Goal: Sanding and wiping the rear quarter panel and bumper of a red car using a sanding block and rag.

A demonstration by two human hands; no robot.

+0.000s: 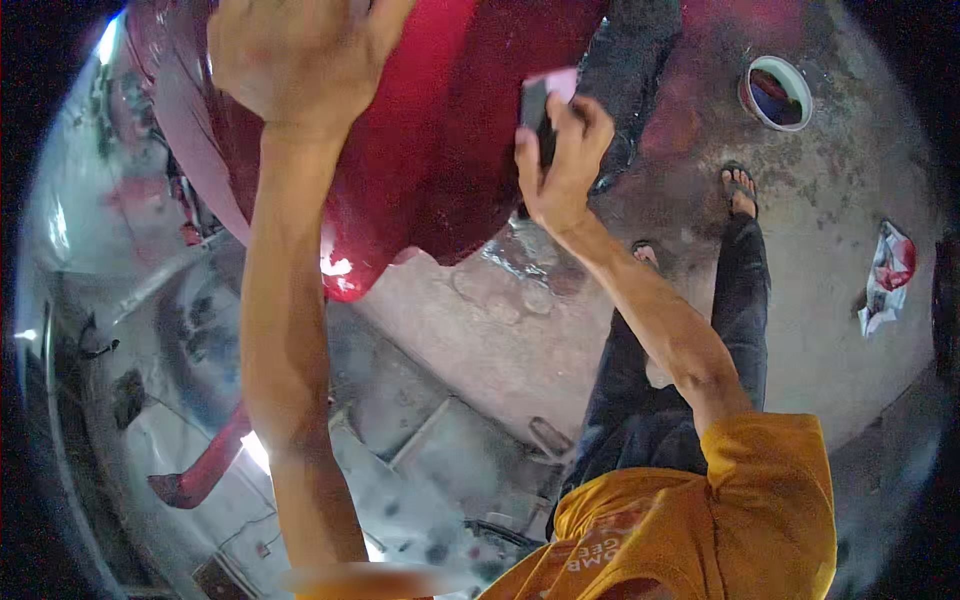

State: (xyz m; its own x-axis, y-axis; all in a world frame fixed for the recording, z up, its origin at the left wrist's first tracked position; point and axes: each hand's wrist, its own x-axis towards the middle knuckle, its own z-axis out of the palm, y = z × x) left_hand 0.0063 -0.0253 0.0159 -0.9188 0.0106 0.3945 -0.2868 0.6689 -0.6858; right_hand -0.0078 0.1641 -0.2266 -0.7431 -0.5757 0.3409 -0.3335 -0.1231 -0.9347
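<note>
A glossy dark red vehicle body panel [440,130] curves across the top of the view, wet-looking in places. My left hand [300,65] is over it at the upper left, thumb spread away from the palm; the upper edge cuts off its fingers. What looks like a sanding block [538,110], dark grey with a pale pink part, is in my right hand [568,165] near the panel's right side. The fingers and thumb of that hand close around the block. Whether the block touches the panel is hard to tell.
A white bucket [778,93] with dark contents stands on the stained floor [830,200] at the upper right. A crumpled white and red wrapper [888,275] lies below it. My sandalled feet [740,188] are on the floor. Vehicle parts and a red curved piece [205,460] are at the lower left.
</note>
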